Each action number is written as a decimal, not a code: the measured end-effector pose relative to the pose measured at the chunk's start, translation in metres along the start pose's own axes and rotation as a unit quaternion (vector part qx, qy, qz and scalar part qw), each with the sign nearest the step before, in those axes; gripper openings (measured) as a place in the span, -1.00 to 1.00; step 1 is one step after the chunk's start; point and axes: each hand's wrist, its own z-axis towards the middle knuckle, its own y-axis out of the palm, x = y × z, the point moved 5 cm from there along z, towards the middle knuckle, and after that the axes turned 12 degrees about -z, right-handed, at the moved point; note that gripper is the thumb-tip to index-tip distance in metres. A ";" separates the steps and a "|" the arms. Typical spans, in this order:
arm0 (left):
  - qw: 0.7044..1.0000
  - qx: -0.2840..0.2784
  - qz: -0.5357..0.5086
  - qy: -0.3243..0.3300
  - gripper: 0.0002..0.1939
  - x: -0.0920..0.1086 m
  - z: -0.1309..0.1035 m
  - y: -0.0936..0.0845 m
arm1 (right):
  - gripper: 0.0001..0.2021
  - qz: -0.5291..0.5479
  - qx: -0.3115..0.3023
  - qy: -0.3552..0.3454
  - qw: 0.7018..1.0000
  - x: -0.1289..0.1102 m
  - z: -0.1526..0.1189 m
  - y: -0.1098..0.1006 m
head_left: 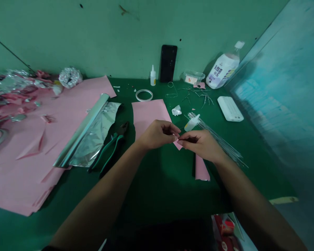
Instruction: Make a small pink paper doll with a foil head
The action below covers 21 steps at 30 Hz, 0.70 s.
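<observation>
In the head view, the left hand (161,134) and right hand (202,143) have their fingers pinched on a small pink strip (178,144) above the green tabletop (157,195), between the pliers (110,148) and the bundle of wires (222,141).

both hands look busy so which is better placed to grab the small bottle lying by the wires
Probably right: the right hand is beside the small bottle, while the left hand sits farther, across the pink piece.
</observation>
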 end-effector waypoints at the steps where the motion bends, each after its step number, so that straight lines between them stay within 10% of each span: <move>1: 1.000 0.002 -0.015 -0.002 -0.79 0.000 0.000 0.001 | -0.87 0.008 -0.002 0.002 1.000 0.000 0.000 0.001; 10: 0.982 0.014 -0.188 -0.030 -0.71 0.004 -0.004 0.008 | -0.87 0.155 0.003 0.020 0.988 0.007 0.002 0.004; 21: 0.944 0.190 -0.269 0.015 -0.81 -0.001 -0.001 -0.011 | -0.89 0.191 0.063 0.005 0.980 0.009 0.004 -0.003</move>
